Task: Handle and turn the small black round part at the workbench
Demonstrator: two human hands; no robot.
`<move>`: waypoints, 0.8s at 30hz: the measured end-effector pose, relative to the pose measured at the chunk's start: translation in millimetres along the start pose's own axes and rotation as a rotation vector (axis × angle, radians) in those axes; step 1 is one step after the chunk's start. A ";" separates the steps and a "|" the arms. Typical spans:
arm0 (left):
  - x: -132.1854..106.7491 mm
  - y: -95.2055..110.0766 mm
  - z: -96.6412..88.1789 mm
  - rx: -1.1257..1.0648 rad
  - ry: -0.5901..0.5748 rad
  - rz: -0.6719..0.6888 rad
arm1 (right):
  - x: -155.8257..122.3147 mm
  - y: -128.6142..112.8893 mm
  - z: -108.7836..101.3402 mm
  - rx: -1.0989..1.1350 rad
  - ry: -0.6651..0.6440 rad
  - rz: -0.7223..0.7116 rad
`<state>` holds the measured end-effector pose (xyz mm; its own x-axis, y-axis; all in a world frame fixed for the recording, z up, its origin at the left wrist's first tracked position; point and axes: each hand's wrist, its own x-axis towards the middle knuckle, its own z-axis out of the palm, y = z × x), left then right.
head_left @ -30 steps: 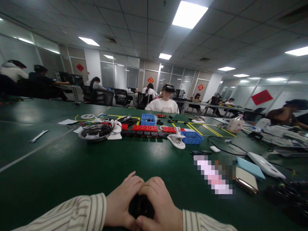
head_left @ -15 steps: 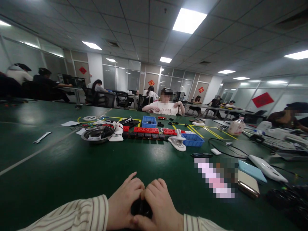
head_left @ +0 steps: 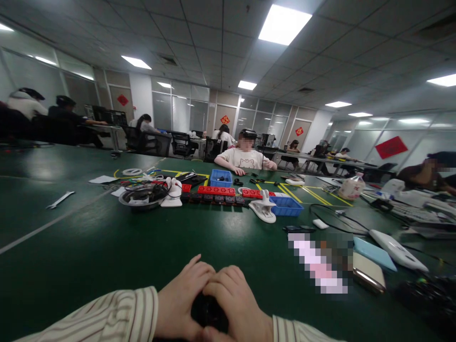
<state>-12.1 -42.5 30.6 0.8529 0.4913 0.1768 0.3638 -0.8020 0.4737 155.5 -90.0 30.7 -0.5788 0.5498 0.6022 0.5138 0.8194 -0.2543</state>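
Low in the middle of the head view, a black rounded object (head_left: 209, 311) sits between my two hands, close to the table's near edge. My left hand (head_left: 180, 299) curls around its left side, with one finger lifted slightly at the top. Around its right side, my right hand (head_left: 237, 299) is wrapped, its fingers over the top and its thumb low in front. The fingers of both hands meet above the object. Much of it is covered, so I cannot tell what kind of thing it is.
Across the green table (head_left: 117, 256) lie a metal bowl of cables (head_left: 140, 205), white clip stands (head_left: 264, 209), red-and-black strips (head_left: 216, 191) and blue bins (head_left: 287, 206). A wrench (head_left: 60, 200) is at left, phone-like items (head_left: 368, 271) at right. A co-worker (head_left: 245, 154) sits opposite.
My right hand's fingers have shifted slightly over the black object, and more of its front shows. The co-worker opposite has lowered a hand to the table, where the red-handled tool lay.
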 end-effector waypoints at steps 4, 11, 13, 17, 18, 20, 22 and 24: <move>-1.3 -0.7 4.0 0.016 0.066 -0.034 | -2.5 -2.7 4.5 -0.049 0.096 0.151; -3.8 0.2 10.3 0.048 0.065 -0.021 | -6.4 -0.3 13.6 -0.152 -0.067 0.211; -4.1 -0.4 11.8 0.041 0.074 -0.039 | -6.3 0.6 12.2 -0.149 -0.090 0.183; -2.5 -0.7 10.3 -0.006 0.046 -0.045 | -5.2 3.9 8.7 -0.082 -0.109 0.086; -1.8 -0.3 9.0 -0.014 0.034 -0.047 | -4.9 4.9 8.1 -0.068 -0.108 0.062; -0.8 0.6 5.9 -0.013 0.016 -0.060 | -4.4 6.8 7.6 -0.057 -0.098 0.034; -0.4 1.3 3.5 0.000 0.014 -0.069 | -4.4 8.4 8.6 -0.058 -0.064 0.057; -0.8 1.4 2.9 0.015 0.043 -0.071 | -5.3 9.7 11.5 -0.072 -0.001 0.125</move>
<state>-11.2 -44.9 28.7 0.8078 0.5612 0.1803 0.4287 -0.7693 0.4736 156.3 -83.1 16.3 -0.5079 0.6473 0.5684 0.6259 0.7307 -0.2728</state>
